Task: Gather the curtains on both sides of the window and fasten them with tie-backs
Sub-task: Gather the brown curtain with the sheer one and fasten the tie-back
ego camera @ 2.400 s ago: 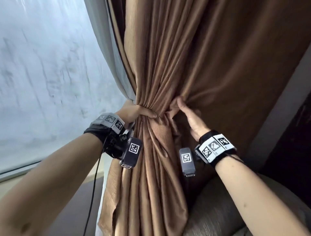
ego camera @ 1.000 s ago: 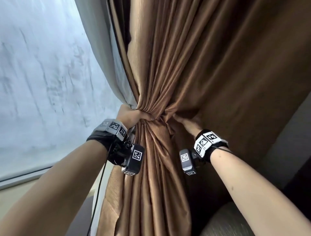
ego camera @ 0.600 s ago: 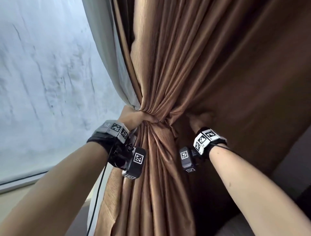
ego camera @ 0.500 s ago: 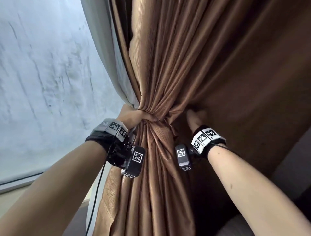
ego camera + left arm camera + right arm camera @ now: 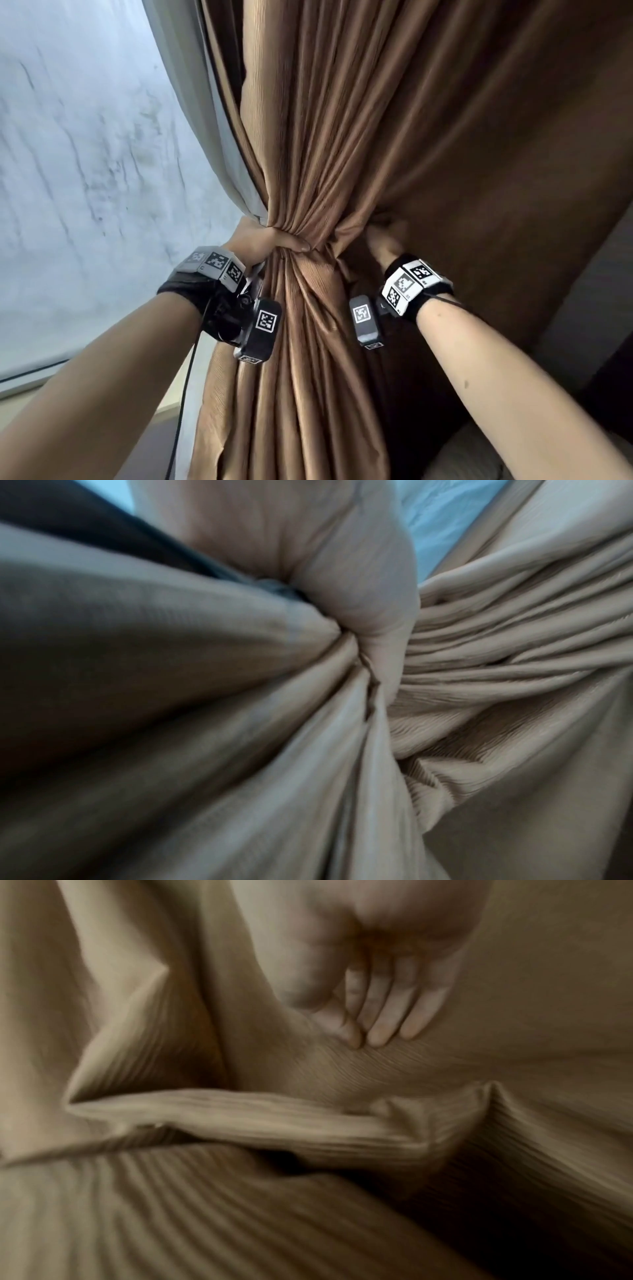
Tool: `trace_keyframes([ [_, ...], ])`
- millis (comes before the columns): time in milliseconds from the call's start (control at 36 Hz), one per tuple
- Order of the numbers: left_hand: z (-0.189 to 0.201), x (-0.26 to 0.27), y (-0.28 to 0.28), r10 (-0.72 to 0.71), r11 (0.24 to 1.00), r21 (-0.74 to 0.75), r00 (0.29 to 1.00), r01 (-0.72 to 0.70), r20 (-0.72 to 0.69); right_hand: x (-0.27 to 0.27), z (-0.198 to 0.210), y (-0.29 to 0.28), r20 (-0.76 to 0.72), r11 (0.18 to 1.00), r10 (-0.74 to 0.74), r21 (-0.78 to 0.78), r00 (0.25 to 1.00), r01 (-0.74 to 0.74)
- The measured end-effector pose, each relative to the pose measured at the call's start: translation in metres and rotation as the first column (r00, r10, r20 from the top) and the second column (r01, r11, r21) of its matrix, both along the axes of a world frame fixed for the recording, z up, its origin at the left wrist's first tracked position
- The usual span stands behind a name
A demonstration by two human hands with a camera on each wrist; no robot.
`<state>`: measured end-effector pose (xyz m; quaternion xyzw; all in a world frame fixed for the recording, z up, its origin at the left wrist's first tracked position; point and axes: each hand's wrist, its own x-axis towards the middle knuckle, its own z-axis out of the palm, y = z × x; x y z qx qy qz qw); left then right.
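Observation:
A brown ribbed curtain (image 5: 342, 154) hangs beside the window, pulled into a tight waist. My left hand (image 5: 270, 240) grips that waist from the window side, thumb across the front folds; in the left wrist view the hand (image 5: 369, 588) squeezes the gathered pleats (image 5: 514, 669). My right hand (image 5: 385, 240) is just right of the bundle, its fingers hidden among darker folds. In the right wrist view its fingers (image 5: 377, 1010) lie straight and close together, tips pressing the curtain fabric (image 5: 274, 1123). No tie-back shows in any view.
A grey lining (image 5: 205, 137) runs along the curtain's window edge. The pale window pane (image 5: 85, 154) fills the left, with its sill (image 5: 30, 383) low down. A cushioned seat (image 5: 472, 455) lies at the bottom right. A black cable (image 5: 181, 411) hangs from my left wrist.
My right hand slid off the front folds and went in behind the fabric right of the bundle. The left hand kept its grip on the gathered waist.

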<state>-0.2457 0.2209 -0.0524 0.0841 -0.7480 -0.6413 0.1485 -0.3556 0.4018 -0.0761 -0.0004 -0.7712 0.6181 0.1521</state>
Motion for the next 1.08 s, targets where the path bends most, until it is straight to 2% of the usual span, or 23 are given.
trace_keyframes([
  [83,-0.001,0.010,0.001,-0.045,0.999,-0.001,0.999,0.045,0.021,-0.001,-0.018,0.012,0.062,0.986,-0.101,-0.130,0.993,0.108],
  [139,-0.001,0.017,0.000,-0.093,0.996,-0.010,0.995,0.093,0.037,-0.016,-0.037,0.026,0.101,0.985,-0.122,-0.111,0.987,0.133],
  [194,-0.001,0.025,0.001,-0.148,0.988,-0.031,0.988,0.149,0.040,0.011,-0.030,0.032,0.159,0.993,-0.044,-0.104,0.986,0.061],
  [222,-0.001,0.028,0.001,-0.174,0.983,-0.043,0.984,0.176,0.039,0.030,-0.021,0.036,0.174,0.986,0.084,-0.154,0.981,-0.057],
  [250,-0.001,0.031,0.003,-0.194,0.979,-0.050,0.980,0.196,0.042,0.045,-0.015,0.038,0.180,0.936,0.287,-0.262,0.941,-0.236],
  [278,-0.002,0.034,0.005,-0.215,0.975,-0.053,0.976,0.218,0.045,0.062,-0.008,0.040,0.158,0.814,0.502,-0.418,0.850,-0.403],
  [306,-0.003,0.036,0.008,-0.233,0.971,-0.053,0.971,0.235,0.044,0.075,-0.005,0.043,0.130,0.694,0.636,-0.526,0.760,-0.491],
  [333,-0.005,0.037,0.011,-0.242,0.968,-0.056,0.969,0.244,0.040,0.084,-0.005,0.044,0.100,0.612,0.730,-0.537,0.676,-0.581],
  [361,-0.007,0.038,0.014,-0.244,0.968,-0.055,0.969,0.246,0.034,0.093,-0.004,0.043,0.075,0.573,0.781,-0.479,0.620,-0.665],
  [389,-0.008,0.040,0.018,-0.248,0.967,-0.056,0.968,0.250,0.031,0.102,-0.004,0.042,0.058,0.573,0.792,-0.412,0.607,-0.708],
  [417,-0.009,0.041,0.021,-0.263,0.963,-0.058,0.964,0.264,0.025,0.115,-0.001,0.039,0.063,0.605,0.779,-0.335,0.624,-0.722],
  [472,-0.010,0.043,0.027,-0.294,0.954,-0.062,0.956,0.294,0.003,0.138,0.004,0.026,0.072,0.711,0.703,-0.117,0.708,-0.694],
  [528,-0.011,0.048,0.035,-0.316,0.948,-0.043,0.948,0.315,-0.029,0.156,0.008,0.016,0.002,0.778,0.629,0.002,0.778,-0.629],
  [639,-0.012,0.057,0.042,-0.474,0.881,-0.011,0.880,0.474,-0.019,0.166,0.003,0.000,-0.026,0.873,0.484,-0.051,0.875,-0.484],
  [750,-0.008,0.062,0.037,-0.598,0.799,0.092,0.801,0.594,0.025,0.173,0.003,-0.009,-0.017,0.865,0.487,-0.129,0.873,-0.485],
  [833,-0.003,0.061,0.037,-0.686,0.726,0.131,0.725,0.675,0.069,0.162,-0.003,-0.012,-0.044,0.905,0.398,-0.142,0.916,-0.400],
  [917,0.001,0.053,0.040,-0.691,0.723,0.112,0.715,0.682,0.105,0.149,-0.013,-0.014,-0.032,0.933,0.318,-0.168,0.948,-0.319],
  [1000,0.000,0.042,0.035,-0.726,0.688,0.127,0.679,0.715,0.109,0.142,-0.016,-0.006,-0.056,0.939,0.293,-0.170,0.954,-0.299],
  [1083,-0.002,0.028,0.024,-0.813,0.582,0.135,0.576,0.802,0.084,0.131,-0.019,0.008,-0.010,0.944,0.297,-0.150,0.955,-0.295],
])
